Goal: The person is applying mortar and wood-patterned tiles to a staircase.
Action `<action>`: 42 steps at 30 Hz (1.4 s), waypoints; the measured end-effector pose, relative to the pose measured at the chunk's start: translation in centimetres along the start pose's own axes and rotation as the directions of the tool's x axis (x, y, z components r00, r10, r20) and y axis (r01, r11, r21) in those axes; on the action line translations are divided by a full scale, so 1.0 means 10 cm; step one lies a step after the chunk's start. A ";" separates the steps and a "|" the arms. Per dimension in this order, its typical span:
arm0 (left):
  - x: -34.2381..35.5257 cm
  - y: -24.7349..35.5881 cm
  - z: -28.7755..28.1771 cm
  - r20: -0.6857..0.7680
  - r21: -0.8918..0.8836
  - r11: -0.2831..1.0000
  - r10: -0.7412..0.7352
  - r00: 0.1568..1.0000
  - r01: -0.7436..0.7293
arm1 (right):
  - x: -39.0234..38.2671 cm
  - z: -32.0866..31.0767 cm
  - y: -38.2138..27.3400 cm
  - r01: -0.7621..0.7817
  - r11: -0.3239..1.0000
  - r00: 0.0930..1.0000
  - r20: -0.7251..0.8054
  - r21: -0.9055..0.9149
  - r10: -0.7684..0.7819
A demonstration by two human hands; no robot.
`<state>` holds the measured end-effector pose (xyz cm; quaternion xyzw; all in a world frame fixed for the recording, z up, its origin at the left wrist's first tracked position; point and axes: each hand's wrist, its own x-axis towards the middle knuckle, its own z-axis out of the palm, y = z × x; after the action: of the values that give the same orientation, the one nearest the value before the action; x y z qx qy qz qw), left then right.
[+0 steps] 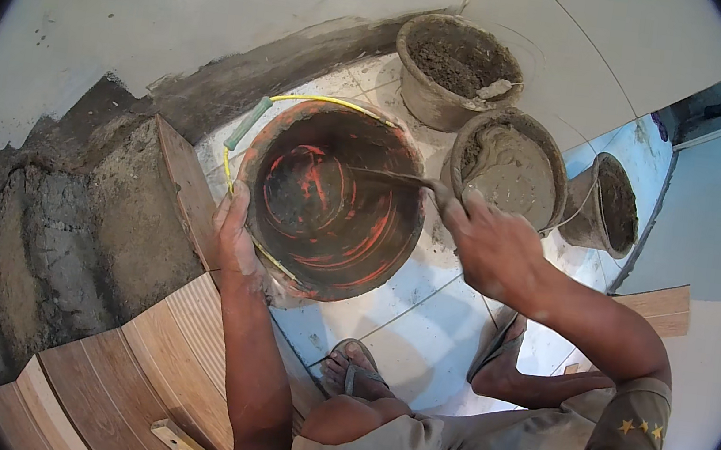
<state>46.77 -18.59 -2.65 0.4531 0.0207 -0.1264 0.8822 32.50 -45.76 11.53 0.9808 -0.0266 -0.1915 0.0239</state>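
A large bucket (330, 261) is tipped so that its mouth faces me, and grey mortar smears cover its orange-red inside. Its yellow wire handle (330, 101) with a green grip (250, 124) leans over the far left rim. My left hand (238, 233) is closed on the bucket's left rim, thumb and fingers on the edge by the handle. Closed round a trowel (384, 176) is my right hand (500, 248), at the bucket's right side. The trowel's blade reaches into the bucket toward the inner wall; its tip is hard to make out.
Beyond stand a bucket of dark, crumbly mortar (459, 58), another of smooth wet mortar (514, 167) and a tilted bucket (616, 205) at the right. Wood-look tiled steps (132, 359) and rough mortared steps (57, 235) rise at left. My sandalled feet rest on pale floor tiles (421, 321).
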 end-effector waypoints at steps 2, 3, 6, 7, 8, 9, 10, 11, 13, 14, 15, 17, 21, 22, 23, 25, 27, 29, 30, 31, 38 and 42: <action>-0.03 0.05 0.06 0.050 0.056 0.998 -0.025 0.998 0.022 | 0.32 -0.03 -0.08 0.076 0.997 0.997 0.002 0.031 -0.076; -0.03 0.02 0.07 0.055 0.054 0.998 -0.024 0.998 0.021 | 0.53 -0.03 -0.11 0.117 0.992 0.993 0.001 0.051 -0.117; -0.02 -0.07 0.10 0.035 0.193 0.979 0.059 0.998 -0.065 | 0.96 0.12 -0.40 0.216 0.975 0.971 -0.121 0.058 -0.207; -0.03 -0.03 0.17 0.060 0.280 0.955 0.081 0.995 -0.095 | 1.04 0.23 -0.52 0.216 0.975 0.970 -0.126 0.057 -0.208; -0.06 -0.01 0.19 0.082 0.362 0.924 0.096 0.992 -0.119 | 1.04 0.38 -0.68 0.202 0.978 0.937 -0.283 -0.044 -0.206; -0.05 -0.02 0.20 0.082 0.357 0.926 0.096 0.992 -0.119 | 1.02 0.52 -0.82 0.166 0.975 0.876 -0.433 -0.145 -0.213; -0.07 0.01 0.17 0.089 0.345 0.930 0.099 0.991 -0.124 | 0.99 0.64 -1.02 0.131 0.988 0.866 -0.477 -0.075 -0.151; -0.06 0.01 0.16 0.104 0.322 0.938 0.102 0.989 -0.130 | 0.91 0.75 -1.16 0.088 0.996 0.853 -0.516 -0.012 -0.082; -0.04 -0.02 0.07 0.103 0.292 0.944 0.131 0.986 -0.155 | 0.61 0.93 -1.35 0.147 0.969 0.918 -0.338 -0.197 -0.208; -0.04 -0.04 0.04 0.109 0.264 0.950 0.144 0.984 -0.169 | 0.53 1.04 -1.32 0.142 0.968 0.917 -0.341 -0.207 -0.207; -0.05 -0.02 0.04 0.109 0.258 0.949 0.157 0.981 -0.181 | 0.49 1.13 -1.26 0.206 0.972 0.945 -0.237 -0.112 -0.227; -0.09 -0.03 0.08 0.082 0.315 0.927 0.187 0.979 -0.203 | 0.44 1.16 -1.01 0.264 0.964 0.955 -0.134 -0.025 -0.265; -0.15 -0.01 0.28 0.118 0.287 0.940 0.157 0.980 -0.186 | 0.49 0.53 -0.51 0.329 0.903 0.940 0.006 -0.277 -0.341; -0.15 -0.04 0.23 0.120 0.341 0.921 0.157 0.980 -0.189 | 0.49 0.37 -0.47 0.264 0.880 0.938 -0.105 -0.395 -0.329; -0.16 -0.05 0.22 0.114 0.342 0.922 0.148 0.982 -0.179 | 0.55 0.24 -0.45 0.269 0.881 0.939 -0.097 -0.390 -0.330; -0.19 -0.03 0.26 0.114 0.381 0.912 0.116 0.987 -0.151 | 0.62 0.02 -0.40 0.103 0.858 0.915 -0.291 -0.504 -0.281; -0.20 -0.05 0.33 0.105 0.348 0.917 0.167 0.980 -0.194 | 0.71 0.09 -0.33 0.120 0.930 0.939 -0.266 -0.346 -0.220; -0.27 -0.03 0.36 0.092 0.320 0.917 0.222 0.971 -0.240 | 0.75 0.36 -0.30 0.125 0.976 0.959 -0.231 -0.177 -0.165; -0.30 -0.03 0.39 0.151 0.489 0.843 0.170 0.974 -0.223 | 0.71 0.63 -0.28 0.051 0.997 0.989 -0.133 -0.051 -0.058; -0.35 -0.04 0.45 0.194 0.643 0.737 0.110 0.975 -0.211 | 0.66 0.87 -0.26 -0.032 0.997 0.999 -0.021 0.068 0.033; -0.39 -0.21 0.57 0.290 0.561 0.757 0.200 0.936 -0.336 | 0.30 1.39 -0.67 -0.007 0.616 0.972 0.151 0.788 -0.182; -0.40 -0.27 0.46 0.176 0.539 0.805 0.181 0.968 -0.248 | 0.33 1.02 -0.70 -0.021 0.523 0.929 0.210 0.852 -0.304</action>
<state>41.88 -22.97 -1.46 0.6816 -0.1196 -0.0522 0.7200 32.06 -39.41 0.48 0.8212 -0.0380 -0.3188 -0.4718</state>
